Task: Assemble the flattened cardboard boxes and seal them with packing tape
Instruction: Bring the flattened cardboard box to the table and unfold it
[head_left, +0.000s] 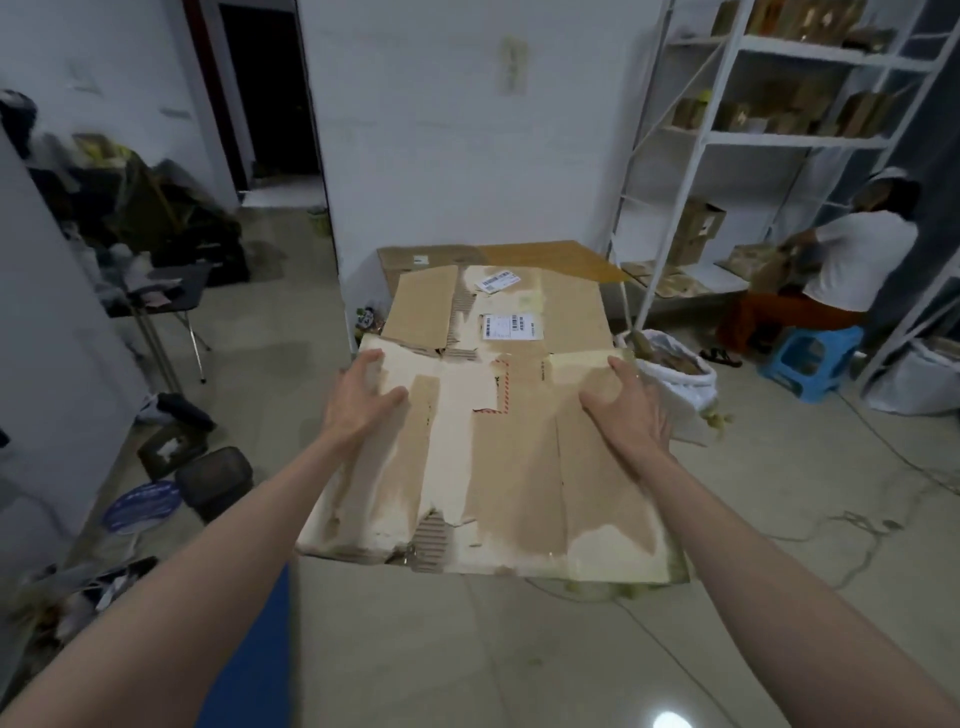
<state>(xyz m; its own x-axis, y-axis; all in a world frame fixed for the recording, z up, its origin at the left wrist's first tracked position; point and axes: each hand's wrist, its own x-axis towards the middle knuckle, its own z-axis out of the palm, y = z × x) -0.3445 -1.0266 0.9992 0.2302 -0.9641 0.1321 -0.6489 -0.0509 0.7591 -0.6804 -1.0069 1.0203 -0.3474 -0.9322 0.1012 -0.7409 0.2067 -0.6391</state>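
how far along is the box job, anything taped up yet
Barely begun. Nothing looks assembled: the flattened cardboard box is still flat, carrying only old torn tape. In hand: the left hand and right hand grip its sides. Left: opening it, folding flaps, taping; more flat cardboard waits behind. No tape roll is visible.

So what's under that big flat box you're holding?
Under the flat box the near edge shows pale floor and a thin cable. Farther back it overlaps more flat cardboard by the wall. Whatever lies directly beneath is covered.
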